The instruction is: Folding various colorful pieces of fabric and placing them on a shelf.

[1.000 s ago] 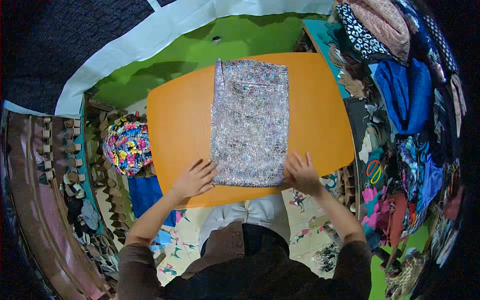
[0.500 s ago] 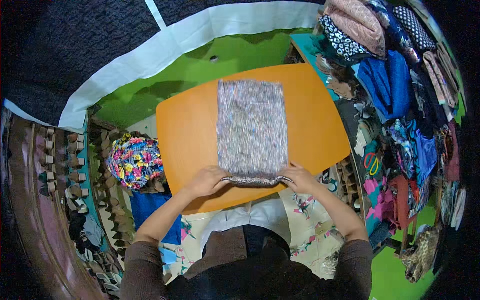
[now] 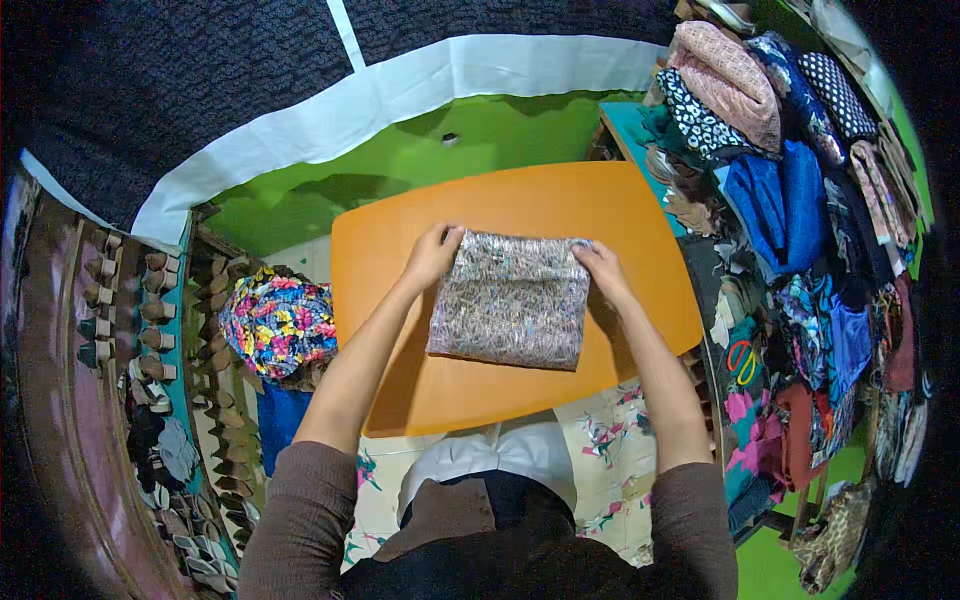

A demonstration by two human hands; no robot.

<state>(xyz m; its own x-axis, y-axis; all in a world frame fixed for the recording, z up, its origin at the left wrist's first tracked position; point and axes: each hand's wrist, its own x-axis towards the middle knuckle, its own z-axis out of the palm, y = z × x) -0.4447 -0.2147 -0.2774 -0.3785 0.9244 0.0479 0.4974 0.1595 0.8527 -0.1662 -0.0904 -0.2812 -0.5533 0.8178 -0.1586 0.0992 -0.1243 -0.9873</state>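
Note:
A speckled grey-brown piece of fabric (image 3: pixel 510 305), folded into a short rectangle, is in front of me over the orange table (image 3: pixel 620 225). My left hand (image 3: pixel 434 256) pinches its far left corner, the fingers closed on the edge. At the far right corner, my right hand (image 3: pixel 604 268) grips the cloth between thumb and fingers. The near edge of the fabric hangs toward me, and whether it touches the tabletop I cannot tell.
Piled fabrics and garments (image 3: pixel 785 210) crowd the right side, with scissors with red and yellow handles (image 3: pixel 741 362) among them. A bundle of floral cloth (image 3: pixel 278 322) is left of the table. Shoes (image 3: pixel 155 312) line racks at the far left. Cloth scraps litter the floor.
Both hands have moved from the fabric's near edge to its far corners. The long cloth is now folded shorter, its near part brought over away from me. The view has shifted slightly.

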